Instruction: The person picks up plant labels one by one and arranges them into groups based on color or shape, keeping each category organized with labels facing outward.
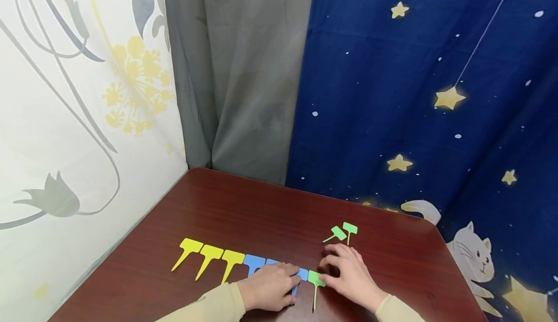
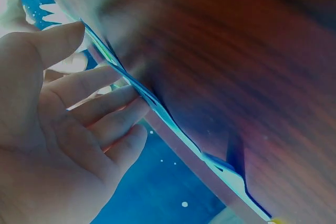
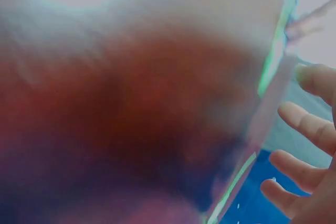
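Note:
T-shaped plastic plant labels lie edge to edge in a row across the table in the head view. Three yellow labels [image 1: 211, 253] form the left end, blue labels [image 1: 255, 261] follow, and a green label [image 1: 316, 278] ends the row. My left hand [image 1: 271, 285] lies over the blue labels and partly hides them, its fingertips on the rightmost one. In the left wrist view its fingers [image 2: 100, 83] are extended at the labels' edge. My right hand [image 1: 350, 276] is spread beside the green label, thumb at that label's right edge, with nothing held in its fingers.
Two loose green labels [image 1: 338, 233] lie beyond my right hand, their heads close together. The dark red wooden table [image 1: 253, 206] meets a white patterned curtain [image 1: 131, 176] at left, with grey and blue star curtains [image 1: 370, 118] behind.

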Demonstrator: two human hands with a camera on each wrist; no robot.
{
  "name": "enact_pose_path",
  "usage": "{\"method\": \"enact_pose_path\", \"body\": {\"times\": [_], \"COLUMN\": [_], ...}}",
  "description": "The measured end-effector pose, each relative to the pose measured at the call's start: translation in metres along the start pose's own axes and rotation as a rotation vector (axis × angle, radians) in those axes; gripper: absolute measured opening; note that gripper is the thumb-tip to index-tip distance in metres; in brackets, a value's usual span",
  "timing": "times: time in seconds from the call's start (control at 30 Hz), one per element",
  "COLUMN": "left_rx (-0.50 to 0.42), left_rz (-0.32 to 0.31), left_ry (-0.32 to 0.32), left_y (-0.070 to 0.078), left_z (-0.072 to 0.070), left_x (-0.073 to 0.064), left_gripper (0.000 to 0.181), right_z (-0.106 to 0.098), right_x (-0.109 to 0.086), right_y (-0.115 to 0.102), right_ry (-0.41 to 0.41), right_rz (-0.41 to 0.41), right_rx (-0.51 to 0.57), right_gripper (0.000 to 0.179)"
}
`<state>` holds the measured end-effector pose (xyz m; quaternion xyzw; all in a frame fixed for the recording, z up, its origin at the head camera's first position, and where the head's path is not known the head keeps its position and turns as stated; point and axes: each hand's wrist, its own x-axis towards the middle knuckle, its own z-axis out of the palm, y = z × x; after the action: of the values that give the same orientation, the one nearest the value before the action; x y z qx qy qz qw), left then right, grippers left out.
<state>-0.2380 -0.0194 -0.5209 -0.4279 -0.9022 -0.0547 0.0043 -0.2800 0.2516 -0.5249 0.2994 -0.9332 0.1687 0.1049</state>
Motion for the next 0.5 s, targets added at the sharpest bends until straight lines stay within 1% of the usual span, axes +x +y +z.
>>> {"method": "enact_pose_path", "body": {"times": [0.07, 0.13, 0.23, 0.3, 0.4, 0.5], "left_rx": [0.003, 0.007, 0.011, 0.007, 0.001, -0.010], "left_rz": [0.002, 0.010, 0.017, 0.016, 0.015, 0.023], "left_ry": [0.006, 0.016, 0.023, 0.020, 0.012, 0.008], "left_y": [0.000, 0.000, -0.001, -0.001, -0.001, 0.000], "left_z": [0.001, 0.000, -0.001, -0.002, -0.003, -0.004], "left_x": [0.000, 0.000, 0.000, 0.000, 0.000, 0.002], "left_gripper": [0.042, 0.041, 0.041, 0.041, 0.039, 0.037], "right_z": [-0.006, -0.012, -0.018, -0.020, -0.020, -0.018], "right_x": [0.006, 0.014, 0.025, 0.032, 0.042, 0.050], "right_y": [0.006, 0.012, 0.021, 0.027, 0.035, 0.039], "right_ry": [0.018, 0.026, 0.036, 0.036, 0.043, 0.028], "right_rz": [0.065, 0.148, 0.247, 0.287, 0.320, 0.371], "right_rx": [0.028, 0.048, 0.038, 0.007, -0.058, -0.080], "right_gripper": [0.016, 0.017, 0.022, 0.027, 0.037, 0.048]}}
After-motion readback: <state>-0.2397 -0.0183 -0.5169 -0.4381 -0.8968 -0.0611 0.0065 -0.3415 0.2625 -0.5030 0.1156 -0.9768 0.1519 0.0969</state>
